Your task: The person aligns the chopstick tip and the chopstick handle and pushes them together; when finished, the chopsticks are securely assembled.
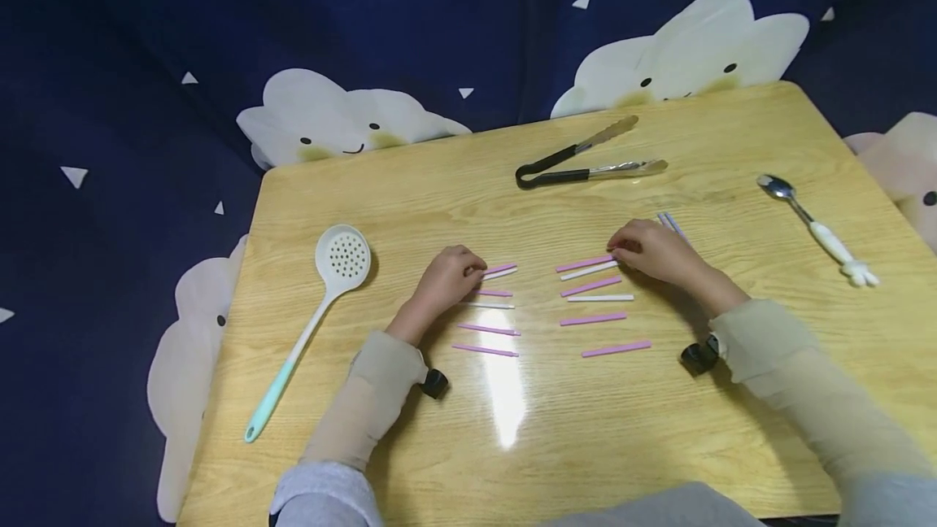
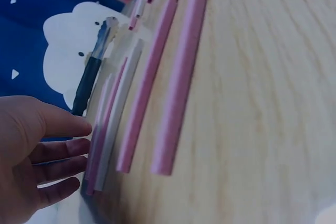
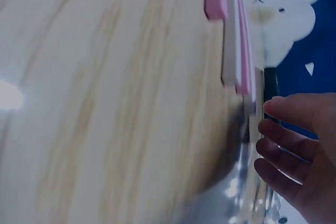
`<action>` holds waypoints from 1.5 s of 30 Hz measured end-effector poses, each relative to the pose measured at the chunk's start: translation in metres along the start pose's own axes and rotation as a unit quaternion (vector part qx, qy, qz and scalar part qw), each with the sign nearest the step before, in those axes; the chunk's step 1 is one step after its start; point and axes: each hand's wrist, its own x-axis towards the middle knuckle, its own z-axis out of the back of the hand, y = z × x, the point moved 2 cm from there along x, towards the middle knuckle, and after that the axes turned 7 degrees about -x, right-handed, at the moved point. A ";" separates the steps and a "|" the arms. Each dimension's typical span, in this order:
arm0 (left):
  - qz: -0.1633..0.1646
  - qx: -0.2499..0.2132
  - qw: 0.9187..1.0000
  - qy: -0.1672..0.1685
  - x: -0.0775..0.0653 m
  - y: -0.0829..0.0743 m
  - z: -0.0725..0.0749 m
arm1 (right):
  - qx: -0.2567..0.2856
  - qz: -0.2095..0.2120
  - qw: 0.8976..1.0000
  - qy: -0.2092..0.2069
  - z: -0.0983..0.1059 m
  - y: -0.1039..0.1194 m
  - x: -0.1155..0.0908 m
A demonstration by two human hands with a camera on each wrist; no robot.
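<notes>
Two columns of thin pink and white sticks lie on the wooden table, such as a pink stick (image 1: pixel 485 350) on the left and a white stick (image 1: pixel 600 298) on the right. My left hand (image 1: pixel 448 276) is at the outer ends of the far sticks in the left column. Its thumb and loosely bent fingers look apart in the left wrist view. Beside the right column's far end is my right hand (image 1: pixel 654 253), fingertips near a pink stick (image 1: pixel 584 263). The right wrist view shows these fingers relaxed, with nothing between them. Pale sticks (image 1: pixel 673 224) lie partly hidden behind the right hand.
A white slotted skimmer (image 1: pixel 322 315) with a mint handle lies at the left. Black-handled tongs (image 1: pixel 556 179) lie spread at the back. On the right is a spoon (image 1: pixel 827 240) with a white handle. A dark blue cloud-patterned curtain (image 1: pixel 505 31) hangs behind the table (image 1: pixel 571 446).
</notes>
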 end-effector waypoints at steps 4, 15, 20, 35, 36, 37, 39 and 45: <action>0.002 0.016 1.000 0.007 0.001 -0.001 -0.001 | -0.003 0.027 1.000 0.013 -0.007 0.010 0.008; -0.022 0.041 0.999 -0.001 0.001 -0.003 -0.003 | -0.042 0.071 0.996 0.014 -0.017 0.029 0.014; -0.027 0.045 0.999 -0.007 0.001 -0.003 -0.004 | -0.048 0.082 0.995 0.002 -0.019 0.029 0.014; -0.014 0.030 0.999 -0.005 0.001 -0.001 -0.006 | -0.032 0.083 0.996 0.021 -0.021 0.028 0.015; -0.008 0.027 1.000 -0.003 0.001 -0.001 -0.006 | -0.033 0.082 0.996 0.021 -0.022 0.028 0.015; -0.002 0.022 1.000 -0.002 0.001 -0.001 -0.006 | -0.032 0.082 0.996 0.020 -0.022 0.028 0.015; 0.011 0.011 1.000 0.002 0.001 -0.001 -0.007 | -0.030 0.082 0.996 0.018 -0.022 0.029 0.016; 0.020 -0.005 1.000 0.005 0.000 0.000 -0.006 | -0.030 0.081 0.996 0.025 -0.021 0.029 0.015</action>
